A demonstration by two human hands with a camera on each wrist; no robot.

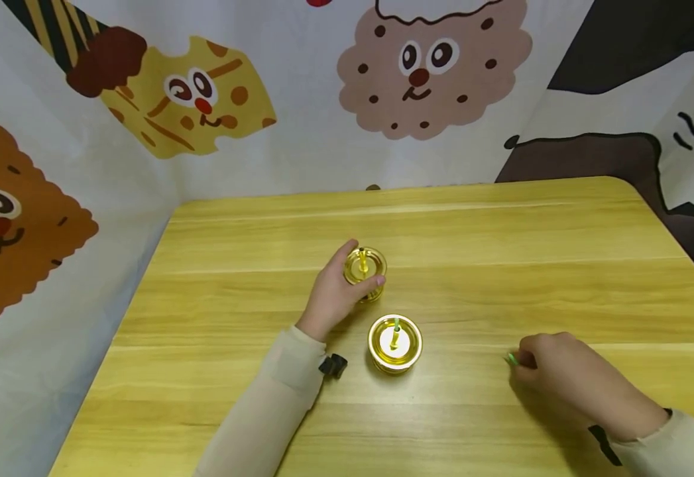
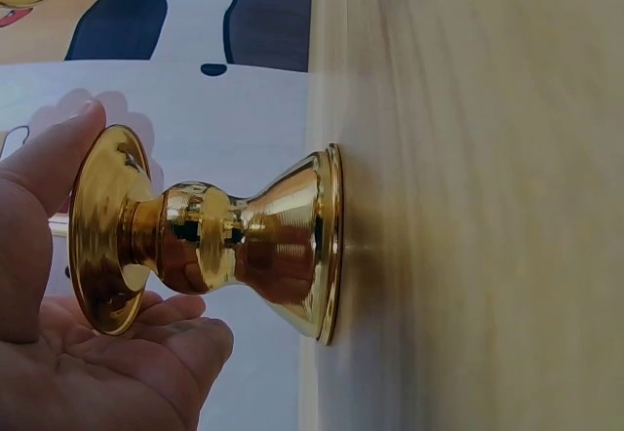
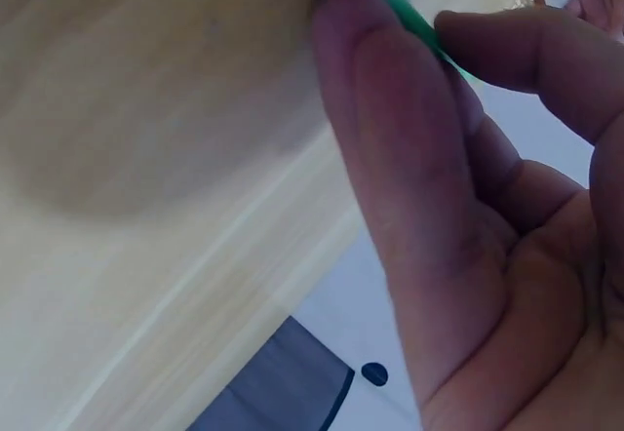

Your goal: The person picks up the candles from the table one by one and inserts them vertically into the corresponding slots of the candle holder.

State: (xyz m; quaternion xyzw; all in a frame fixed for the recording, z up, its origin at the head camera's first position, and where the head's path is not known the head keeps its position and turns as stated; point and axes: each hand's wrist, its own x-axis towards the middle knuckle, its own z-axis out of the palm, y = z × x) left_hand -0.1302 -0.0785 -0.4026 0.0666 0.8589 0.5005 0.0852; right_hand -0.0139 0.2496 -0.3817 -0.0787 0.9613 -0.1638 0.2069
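A gold candle holder (image 1: 369, 255) with a thin upright piece at its centre stands on the table. My left hand (image 1: 333, 295) grips its dish, thumb on one side of the rim and fingers on the other. In the left wrist view, the candle holder (image 2: 200, 236) shows a wide dish, a bulging stem and a flared base touching the wood. Nearer to me stands a second gold candle holder (image 1: 403, 366), a green-tipped piece upright in its middle. Off to the right, my right hand (image 1: 576, 377) pinches a small green piece (image 3: 405, 10) low over the table; most of it is hidden by the fingers.
The light wooden table (image 1: 251, 397) has a rounded far right corner. Behind it and to the left hangs a white cloth (image 1: 305, 99) printed with cartoon biscuits. A black clip-like piece (image 1: 333, 366) sits at the left sleeve cuff.
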